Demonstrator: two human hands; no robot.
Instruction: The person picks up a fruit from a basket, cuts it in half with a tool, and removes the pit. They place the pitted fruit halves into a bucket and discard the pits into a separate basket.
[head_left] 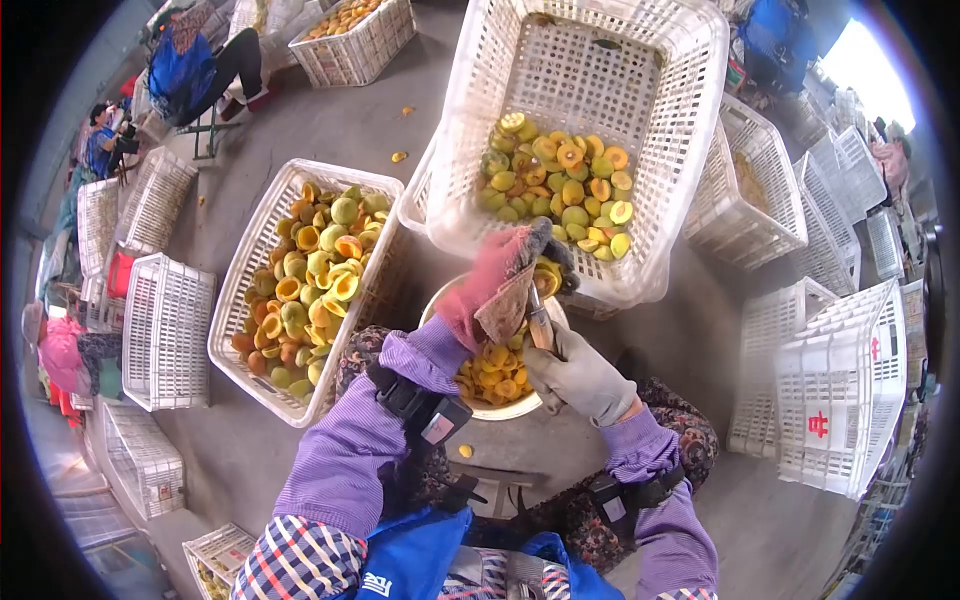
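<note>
My left hand [495, 285], in a pink glove with dark grey fingertips, is closed around a yellow peach half [546, 279]; the glove partly covers the fruit. My right hand [588, 378] wears a whitish glove and grips a small pitting knife [541, 325] with a brown handle. Its metal end points up at the peach half, and the exact tip is hidden. Below both hands stands a round white tub [505, 412] holding small orange-yellow fruit pieces [494, 374]. Beyond the hands, a large white crate [450, 150] contains halved peaches [570, 185], some with pits showing.
To the left, a white crate [222, 300] is filled with hollowed peach halves [310, 280]. White crates [840, 390] stand at the right, and more crates [168, 330] at the left. Fruit scraps lie on the grey floor [440, 60]. A seated person [185, 80] is at upper left.
</note>
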